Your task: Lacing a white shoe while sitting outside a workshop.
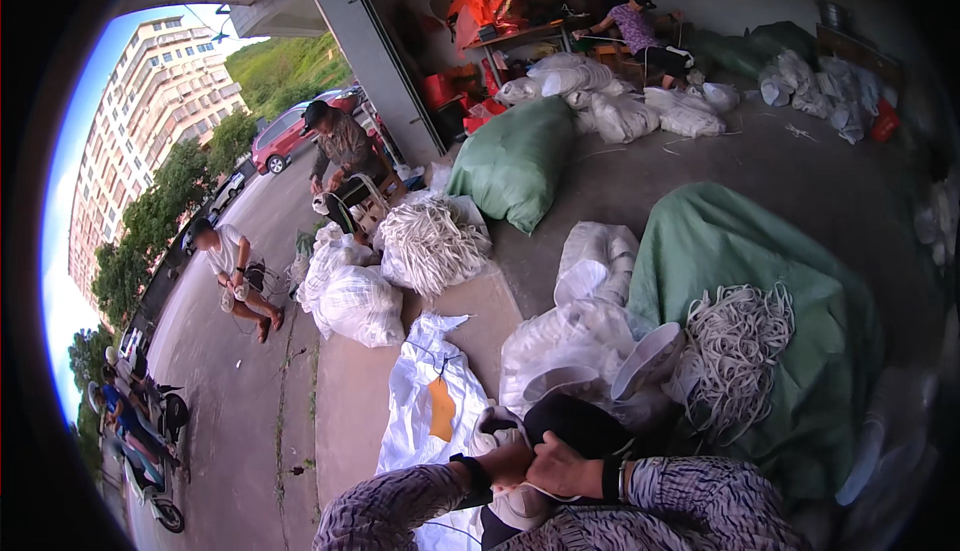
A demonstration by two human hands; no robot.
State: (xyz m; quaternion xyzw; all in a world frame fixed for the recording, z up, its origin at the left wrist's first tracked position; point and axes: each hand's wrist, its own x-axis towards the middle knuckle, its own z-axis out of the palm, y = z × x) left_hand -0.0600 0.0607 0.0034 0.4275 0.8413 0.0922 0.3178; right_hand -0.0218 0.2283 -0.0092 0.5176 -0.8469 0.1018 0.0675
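My right hand [563, 468] is closed in a fist over my lap, and a thin white cord [556, 496] runs out from under it. Close against it is my left hand [510, 462], whose fingers are mostly hidden. Pale beige shoe-like pieces [521, 507] show just below and above the hands, partly covered by them. To the right, a tangled heap of whitish laces [742, 353] rests on a big green sack [745, 241]. White plastic sheeting [418, 421] with an orange-yellow patch [441, 409] lies to the left of my hands.
Clear bags of white pieces [565, 346] stand ahead of me. Beyond are another lace pile [435, 243], a filled plastic bag [360, 306] and a second green sack [515, 161]. People sit working at left [235, 271], farther ahead [345, 156] and at the back [640, 31].
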